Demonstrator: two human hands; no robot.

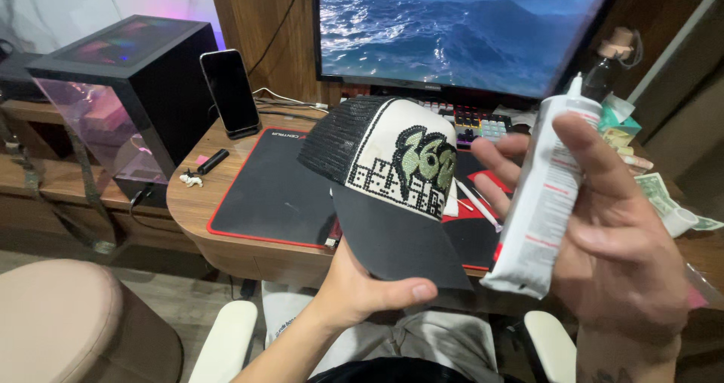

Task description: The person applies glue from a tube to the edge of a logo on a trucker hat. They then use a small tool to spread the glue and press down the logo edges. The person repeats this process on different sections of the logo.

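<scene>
My left hand (362, 289) grips the dark brim of a trucker cap (392, 164), held upright above the desk. The cap has black mesh at the back and a cream front panel with a green and black studded design. My right hand (603, 232) holds a white squeeze tube (544, 194) with a pointed nozzle, upright, just to the right of the cap. The fingers wrap the tube from behind, with the thumb across its front.
A black desk mat with red edging (264, 194) covers the wooden desk (192, 198). A phone on a stand (230, 92), a glass-sided computer case (124, 96), a monitor (460, 28), a lit keyboard (479, 123), banknotes (660, 194) and a padded stool (68, 315) surround me.
</scene>
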